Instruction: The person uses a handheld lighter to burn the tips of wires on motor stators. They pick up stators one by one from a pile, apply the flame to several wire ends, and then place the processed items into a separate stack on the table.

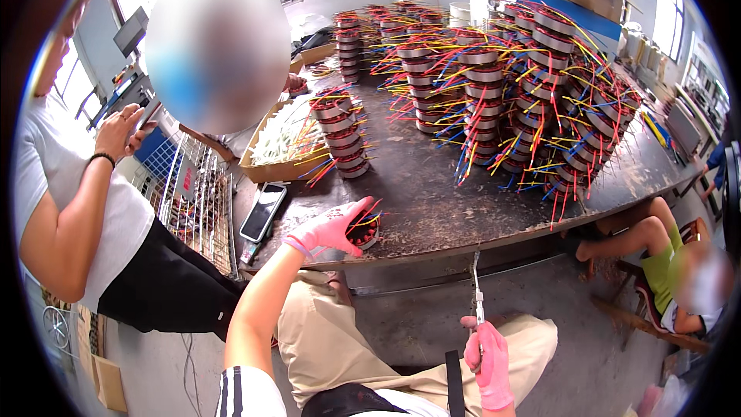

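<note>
My left hand (337, 228), in a pink glove, curls round a small motor stator (372, 233) at the table's front edge. Coloured wires stick up from the stator beside my fingers. In my right hand (490, 363), also gloved in pink, is a slim metal tool (478, 301) with a thin, slightly bent tip. Its tip points up towards the table edge, apart from the stator; the exact kind cannot be made out. A short stack of stators (343, 139) stands just beyond my left hand.
Tall stacks of wired stators (482, 93) crowd the dark table (432, 201), some leaning at the right. A phone (263, 211) and a cardboard box of pale strips (289, 135) lie left. One person (93, 208) stands left, another sits across the table, and a third (671, 262) sits right.
</note>
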### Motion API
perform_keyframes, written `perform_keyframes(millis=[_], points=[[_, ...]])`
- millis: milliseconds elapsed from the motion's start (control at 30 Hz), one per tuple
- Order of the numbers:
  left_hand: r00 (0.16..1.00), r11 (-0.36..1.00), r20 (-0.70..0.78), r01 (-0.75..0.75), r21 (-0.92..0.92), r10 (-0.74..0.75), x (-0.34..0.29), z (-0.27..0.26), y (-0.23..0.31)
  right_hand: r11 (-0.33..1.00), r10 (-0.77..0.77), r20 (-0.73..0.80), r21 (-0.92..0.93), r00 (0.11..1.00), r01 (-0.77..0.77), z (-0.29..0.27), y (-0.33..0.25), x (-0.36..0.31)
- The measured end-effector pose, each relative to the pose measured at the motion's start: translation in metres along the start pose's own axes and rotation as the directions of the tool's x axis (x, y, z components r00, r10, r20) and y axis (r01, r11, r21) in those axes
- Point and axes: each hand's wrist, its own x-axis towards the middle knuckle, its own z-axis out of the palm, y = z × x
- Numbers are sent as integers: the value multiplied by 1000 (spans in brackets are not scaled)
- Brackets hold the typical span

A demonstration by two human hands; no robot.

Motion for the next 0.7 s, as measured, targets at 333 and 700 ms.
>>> perform_keyframes(millis=[333, 700], points=[[913, 949, -372, -45, 312, 166, -9, 33, 23, 998, 38, 29, -56, 999, -36, 14, 3, 3], [858, 879, -433, -41, 476, 275, -3, 55, 19, 993, 63, 41, -102, 997, -58, 24, 8, 7]])
